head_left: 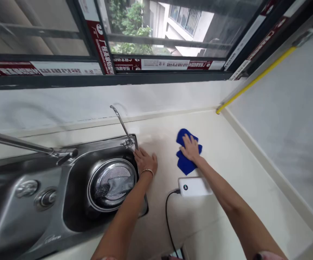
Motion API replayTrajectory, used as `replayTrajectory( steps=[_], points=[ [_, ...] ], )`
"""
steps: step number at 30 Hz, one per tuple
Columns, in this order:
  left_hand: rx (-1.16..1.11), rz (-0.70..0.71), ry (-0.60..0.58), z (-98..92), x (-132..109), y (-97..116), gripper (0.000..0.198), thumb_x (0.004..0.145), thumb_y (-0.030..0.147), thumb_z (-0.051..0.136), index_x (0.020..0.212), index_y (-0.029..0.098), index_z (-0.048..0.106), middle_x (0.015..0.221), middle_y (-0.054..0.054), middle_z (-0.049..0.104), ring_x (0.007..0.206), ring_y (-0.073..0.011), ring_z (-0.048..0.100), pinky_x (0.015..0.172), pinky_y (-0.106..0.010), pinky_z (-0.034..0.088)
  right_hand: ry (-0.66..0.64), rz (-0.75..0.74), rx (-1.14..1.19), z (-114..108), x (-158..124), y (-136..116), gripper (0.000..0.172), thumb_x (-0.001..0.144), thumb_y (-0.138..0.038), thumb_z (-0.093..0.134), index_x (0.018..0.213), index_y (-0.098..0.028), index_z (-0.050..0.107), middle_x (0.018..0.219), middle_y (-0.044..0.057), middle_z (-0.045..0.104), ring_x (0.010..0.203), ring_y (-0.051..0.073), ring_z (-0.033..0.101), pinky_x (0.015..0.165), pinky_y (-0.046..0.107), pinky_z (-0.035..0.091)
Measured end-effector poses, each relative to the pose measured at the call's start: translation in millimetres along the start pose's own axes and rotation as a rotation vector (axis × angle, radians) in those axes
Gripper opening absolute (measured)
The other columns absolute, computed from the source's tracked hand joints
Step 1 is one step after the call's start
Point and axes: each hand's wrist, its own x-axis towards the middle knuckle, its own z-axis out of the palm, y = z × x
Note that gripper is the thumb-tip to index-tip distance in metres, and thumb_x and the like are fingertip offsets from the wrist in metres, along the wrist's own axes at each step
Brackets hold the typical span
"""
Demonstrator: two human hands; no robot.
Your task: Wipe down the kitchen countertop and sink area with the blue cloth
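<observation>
Pressed flat on a blue cloth (187, 165) is my right hand (190, 147), fingers spread, with the cloth bunched beneath it on the pale countertop (221, 144). My left hand (146, 161) rests at the right rim of the steel sink (73, 202), its fingers stretched out beside the base of a thin curved tap (121, 121). It holds nothing that I can see. A white power bank (194, 186) with a black cable (166, 213) plugged into it lies just below the cloth, partly behind my right forearm.
In the right basin sits a round metal colander (115, 175) with a grey, wet-looking cloth inside. A larger faucet (50, 151) reaches over the sink from the left. A yellow pipe (256, 79) runs down to the counter's back right corner, and a window (167, 77) spans the back.
</observation>
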Motion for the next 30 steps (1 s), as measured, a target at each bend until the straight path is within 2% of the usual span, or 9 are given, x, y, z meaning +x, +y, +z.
replayTrajectory(
  steps=[3, 6, 8, 11, 14, 19, 23, 26, 30],
  points=[
    [-0.014, -0.009, 0.011, -0.3, 1, 1, 0.083, 0.097, 0.040, 0.047, 0.155, -0.015, 0.027, 0.155, -0.038, 0.032, 0.149, -0.0471, 0.028, 0.123, -0.054, 0.028, -0.046, -0.314, 0.146, 1, 12, -63, 0.068, 0.091, -0.032, 0.052, 0.157, -0.017, 0.043, 0.170, 0.008, 0.028, 0.158, 0.036, 0.019, 0.127, 0.060, 0.017],
    [-0.037, -0.010, 0.023, 0.5, 2, -1, 0.076, 0.097, 0.034, 0.043, 0.153, -0.015, 0.030, 0.154, -0.038, 0.034, 0.150, -0.0446, 0.030, 0.122, -0.054, 0.030, -0.113, -0.601, 0.328, 4, 30, -119, 0.056, 0.091, -0.025, 0.051, 0.147, -0.026, 0.058, 0.161, 0.003, 0.046, 0.156, 0.027, 0.027, 0.128, 0.056, 0.017],
    [-0.048, -0.011, 0.016, 1.1, 2, -3, 0.074, 0.098, 0.033, 0.041, 0.152, -0.017, 0.031, 0.154, -0.038, 0.035, 0.149, -0.0437, 0.031, 0.122, -0.053, 0.031, -0.131, -0.741, 0.408, 7, 42, -143, 0.049, 0.090, -0.023, 0.053, 0.138, -0.029, 0.065, 0.154, 0.001, 0.056, 0.154, 0.025, 0.034, 0.128, 0.054, 0.018],
    [-0.034, -0.008, -0.007, 1.1, 2, -3, 0.076, 0.097, 0.032, 0.044, 0.153, -0.016, 0.028, 0.155, -0.038, 0.033, 0.150, -0.0438, 0.031, 0.123, -0.052, 0.030, -0.068, -0.793, 0.418, 14, 63, -155, 0.048, 0.091, -0.024, 0.055, 0.137, -0.026, 0.065, 0.152, 0.003, 0.057, 0.151, 0.025, 0.037, 0.128, 0.053, 0.019],
    [0.004, -0.015, -0.008, 0.6, 1, -3, 0.076, 0.096, 0.031, 0.044, 0.155, -0.014, 0.027, 0.155, -0.037, 0.034, 0.150, -0.0426, 0.031, 0.123, -0.052, 0.030, 0.049, -0.627, 0.357, 17, 93, -149, 0.051, 0.093, -0.025, 0.050, 0.143, -0.021, 0.060, 0.158, 0.007, 0.051, 0.152, 0.029, 0.036, 0.127, 0.056, 0.020],
    [0.031, 0.003, -0.006, 0.0, 4, -6, 0.074, 0.097, 0.033, 0.040, 0.154, -0.014, 0.029, 0.153, -0.037, 0.035, 0.148, -0.0415, 0.034, 0.121, -0.052, 0.034, 0.169, -0.351, 0.297, 13, 141, -105, 0.053, 0.096, -0.029, 0.045, 0.146, -0.017, 0.057, 0.159, 0.010, 0.048, 0.150, 0.033, 0.037, 0.125, 0.059, 0.023],
    [0.037, 0.020, -0.014, -1.9, 8, -9, 0.076, 0.098, 0.035, 0.039, 0.154, -0.015, 0.027, 0.150, -0.037, 0.037, 0.145, -0.0431, 0.036, 0.120, -0.052, 0.035, 0.208, -0.199, 0.242, 3, 151, -31, 0.055, 0.098, -0.032, 0.043, 0.149, -0.015, 0.054, 0.160, 0.010, 0.047, 0.150, 0.033, 0.036, 0.126, 0.056, 0.023],
    [0.049, 0.018, -0.007, -2.4, 12, -8, 0.076, 0.099, 0.036, 0.037, 0.155, -0.014, 0.026, 0.150, -0.036, 0.036, 0.145, -0.0432, 0.036, 0.119, -0.053, 0.036, 0.219, 0.017, 0.178, -5, 129, 45, 0.056, 0.100, -0.035, 0.040, 0.151, -0.014, 0.050, 0.162, 0.011, 0.044, 0.150, 0.035, 0.034, 0.124, 0.057, 0.024],
    [0.053, 0.029, -0.013, -3.2, 14, -5, 0.077, 0.098, 0.038, 0.037, 0.155, -0.013, 0.025, 0.150, -0.036, 0.037, 0.144, -0.0443, 0.035, 0.117, -0.054, 0.039, 0.235, 0.297, 0.086, -13, 57, 145, 0.058, 0.102, -0.038, 0.038, 0.153, -0.013, 0.047, 0.162, 0.015, 0.043, 0.151, 0.035, 0.031, 0.123, 0.054, 0.025]
  ],
)
